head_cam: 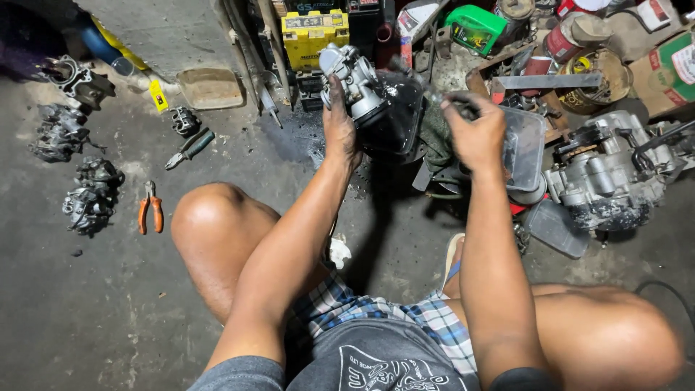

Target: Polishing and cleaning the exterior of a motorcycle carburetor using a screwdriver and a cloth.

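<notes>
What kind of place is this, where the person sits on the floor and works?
Most likely a small motorcycle repair workshop. The left hand holds a carburetor, an engine block sits on the stained concrete floor, and orange-handled pliers lie nearby.

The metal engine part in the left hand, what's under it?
Under the carburetor held up by the left hand sits a dark plastic tub on the concrete floor. The part and hand cover much of the tub, so what's inside can't be seen.

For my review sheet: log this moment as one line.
left hand: holds carburetor | right hand: closed on thin tool, blurred | below: black tub | floor: orange pliers
</notes>
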